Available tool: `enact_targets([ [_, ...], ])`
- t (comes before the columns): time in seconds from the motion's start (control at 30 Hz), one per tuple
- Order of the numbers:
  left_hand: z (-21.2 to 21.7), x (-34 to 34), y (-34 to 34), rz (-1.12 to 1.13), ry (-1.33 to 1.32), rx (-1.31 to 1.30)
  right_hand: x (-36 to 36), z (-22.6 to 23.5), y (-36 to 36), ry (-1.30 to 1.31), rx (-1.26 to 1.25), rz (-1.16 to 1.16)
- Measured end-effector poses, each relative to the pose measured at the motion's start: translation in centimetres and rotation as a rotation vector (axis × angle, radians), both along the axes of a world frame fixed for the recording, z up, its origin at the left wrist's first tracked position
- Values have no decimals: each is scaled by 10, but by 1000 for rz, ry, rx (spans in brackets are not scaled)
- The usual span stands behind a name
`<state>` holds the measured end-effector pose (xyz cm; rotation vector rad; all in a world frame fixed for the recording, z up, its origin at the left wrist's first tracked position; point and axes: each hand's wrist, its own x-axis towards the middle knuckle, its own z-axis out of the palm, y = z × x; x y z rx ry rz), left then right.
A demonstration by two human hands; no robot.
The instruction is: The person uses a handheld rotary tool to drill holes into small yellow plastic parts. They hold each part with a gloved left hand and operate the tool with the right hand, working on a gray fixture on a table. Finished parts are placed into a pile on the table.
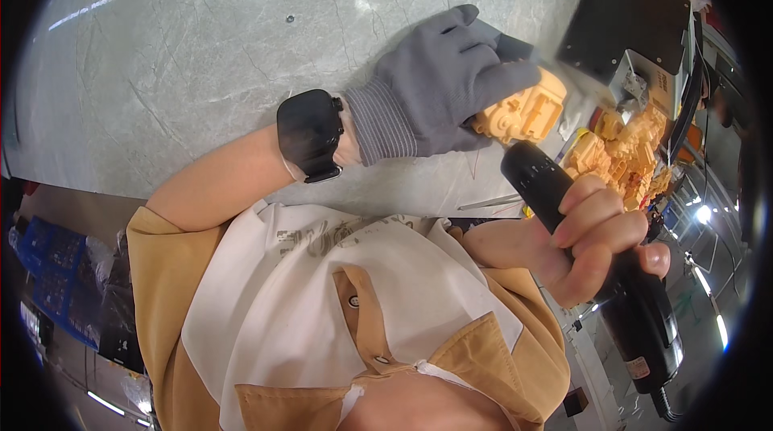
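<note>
My left hand (439, 81), in a grey knit glove, is closed around a light-orange moulded plastic part (527, 113) just right of the middle. Its fingers cover the upper left of the part. Bare, my right hand (604, 230) wraps round a black electric screwdriver (644, 322), whose cord leaves from the bottom end. The screwdriver's nose (531, 173) points up and left at the lower side of the part. Whether the bit touches the part, I cannot tell. A black smartwatch (310, 133) is on my left wrist.
The grey marbled tabletop (217, 69) spreads to the left, with a tiny round metal piece (290, 19) on it. Loose orange plastic parts (636, 149) pile up at the right, below a black box (624, 20). Thin metal tweezers-like prongs (491, 203) lie near the front edge.
</note>
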<state>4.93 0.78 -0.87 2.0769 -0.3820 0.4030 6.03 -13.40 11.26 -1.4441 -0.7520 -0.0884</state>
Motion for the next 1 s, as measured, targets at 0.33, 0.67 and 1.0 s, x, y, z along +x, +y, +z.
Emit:
enact_targets([
  [0.33,0,0,1,-7,13,15,1,3,0,18,-42,0],
  [0.67,6,0,7,-53,9,-53,4,8,-4,32,-59,117],
  [1.0,17,3,6,-119,103,78,47,47,-63,-76,403,-367],
])
